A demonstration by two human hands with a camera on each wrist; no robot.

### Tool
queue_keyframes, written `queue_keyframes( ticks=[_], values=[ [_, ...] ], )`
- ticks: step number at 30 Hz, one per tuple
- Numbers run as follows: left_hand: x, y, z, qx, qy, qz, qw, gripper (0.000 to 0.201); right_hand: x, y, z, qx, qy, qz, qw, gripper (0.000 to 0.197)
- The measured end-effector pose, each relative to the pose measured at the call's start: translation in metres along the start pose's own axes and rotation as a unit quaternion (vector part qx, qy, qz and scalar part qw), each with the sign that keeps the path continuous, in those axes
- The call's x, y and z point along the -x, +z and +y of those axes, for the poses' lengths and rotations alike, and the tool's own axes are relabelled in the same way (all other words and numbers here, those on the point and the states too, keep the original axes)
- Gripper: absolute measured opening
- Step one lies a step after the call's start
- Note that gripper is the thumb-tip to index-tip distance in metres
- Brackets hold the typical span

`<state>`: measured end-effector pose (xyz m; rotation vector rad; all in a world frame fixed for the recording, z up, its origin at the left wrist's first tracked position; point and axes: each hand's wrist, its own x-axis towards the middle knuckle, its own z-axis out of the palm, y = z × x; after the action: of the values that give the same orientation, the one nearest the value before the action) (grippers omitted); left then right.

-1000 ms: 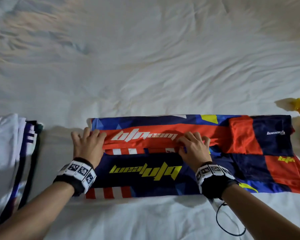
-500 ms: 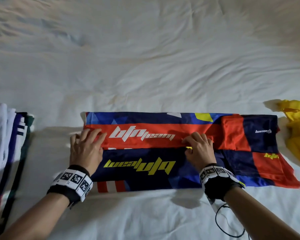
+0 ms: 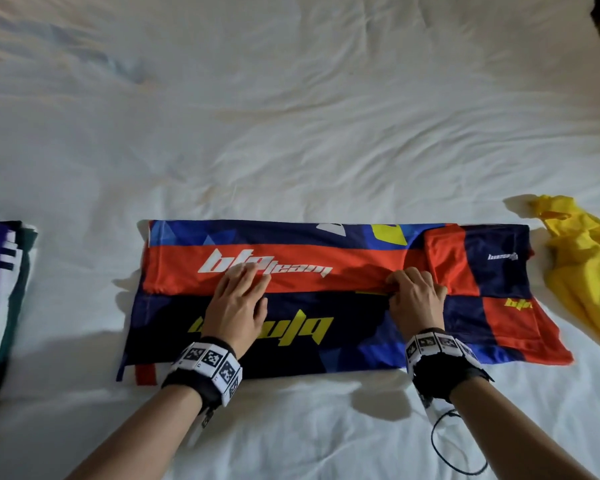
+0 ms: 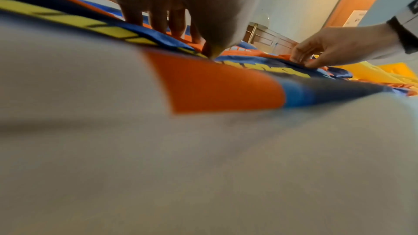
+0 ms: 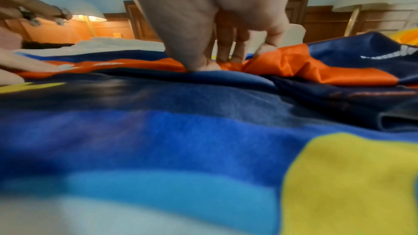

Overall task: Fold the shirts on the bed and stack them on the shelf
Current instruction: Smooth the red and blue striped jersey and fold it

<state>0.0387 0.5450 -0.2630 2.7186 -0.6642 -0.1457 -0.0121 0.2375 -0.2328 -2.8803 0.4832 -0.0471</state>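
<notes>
The stack of folded shirts (image 3: 4, 289) is cut off at the left edge and the yellow shirt (image 3: 582, 271) at the right. On the bed (image 3: 291, 116) the jersey (image 3: 326, 268) lies folded lengthwise: the left hand (image 3: 238, 308) presses it with fingers (image 3: 253, 277) flat, partly hiding yellow lettering, while the right hand (image 3: 416, 299) pinches its red fold with curled fingers (image 5: 267, 45). White print reads "bfn team".

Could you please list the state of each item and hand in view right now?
Jersey: folded lengthwise, flat on the bed.
Left hand: flat, pressing the jersey.
Right hand: fingers curled, pinching the orange fold.
Yellow shirt: crumpled, unfolded.
Folded stack: lying at the left edge.
</notes>
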Motion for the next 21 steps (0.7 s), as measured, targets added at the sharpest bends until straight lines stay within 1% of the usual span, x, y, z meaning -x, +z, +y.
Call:
queue_keyframes(
  ticks=[1,3,4,6,7,8,9,10,11,13,14,15,16,17,18,20,21],
  values=[
    [0.002,-0.004,-0.002,-0.006,-0.004,-0.010,1.000,0.050,0.006,0.001,-0.007,0.007,-0.015,0.016,1.000,0.038],
    [0.003,-0.009,-0.005,-0.002,-0.012,-0.028,1.000,0.058,0.022,0.009,-0.033,-0.024,-0.073,0.049,0.996,0.046],
    [0.001,-0.010,-0.006,0.005,-0.009,-0.037,0.999,0.060,0.032,0.015,-0.053,-0.051,-0.107,0.044,0.992,0.049],
    [-0.002,-0.006,-0.010,-0.009,0.019,-0.066,0.998,0.060,0.052,0.036,-0.091,-0.077,-0.145,-0.006,0.987,0.058],
    [-0.001,-0.004,-0.016,-0.029,0.029,-0.081,0.996,0.059,0.062,0.047,-0.107,-0.073,-0.146,-0.037,0.986,0.063],
    [0.000,-0.004,-0.025,-0.045,0.021,-0.091,0.995,0.059,0.069,0.058,-0.118,-0.057,-0.140,-0.064,0.986,0.067],
    [0.002,-0.005,-0.037,-0.052,-0.012,-0.093,0.994,0.061,0.073,0.066,-0.125,-0.034,-0.132,-0.084,0.987,0.070],
    [0.006,-0.008,-0.050,-0.054,-0.065,-0.079,0.993,0.066,0.074,0.070,-0.129,-0.010,-0.126,-0.101,0.987,0.072],
    [0.009,-0.013,-0.063,-0.050,-0.132,-0.058,0.988,0.072,0.073,0.071,-0.130,0.009,-0.121,-0.114,0.986,0.073],
    [0.013,-0.028,-0.080,-0.037,-0.267,-0.033,0.962,0.077,0.072,0.068,-0.132,0.024,-0.110,-0.128,0.985,0.073],
    [0.011,-0.038,-0.083,-0.027,-0.311,-0.031,0.950,0.075,0.072,0.065,-0.134,0.019,-0.106,-0.125,0.986,0.073],
    [0.005,-0.047,-0.086,-0.014,-0.326,-0.026,0.945,0.072,0.074,0.062,-0.139,0.008,-0.106,-0.116,0.987,0.074],
    [-0.004,-0.057,-0.088,-0.004,-0.316,-0.017,0.949,0.069,0.076,0.059,-0.148,-0.006,-0.115,-0.111,0.987,0.076],
    [-0.014,-0.066,-0.092,-0.002,-0.286,-0.005,0.958,0.064,0.080,0.056,-0.160,-0.020,-0.138,-0.109,0.984,0.078],
    [-0.026,-0.073,-0.099,-0.011,-0.248,0.005,0.969,0.057,0.085,0.053,-0.174,-0.038,-0.177,-0.109,0.977,0.080],
    [-0.050,-0.083,-0.113,-0.032,-0.170,0.009,0.985,0.047,0.098,0.047,-0.209,-0.095,-0.270,-0.127,0.950,0.074],
    [-0.061,-0.087,-0.119,-0.040,-0.141,-0.007,0.989,0.048,0.104,0.046,-0.228,-0.113,-0.304,-0.155,0.933,0.071]
  ],
)
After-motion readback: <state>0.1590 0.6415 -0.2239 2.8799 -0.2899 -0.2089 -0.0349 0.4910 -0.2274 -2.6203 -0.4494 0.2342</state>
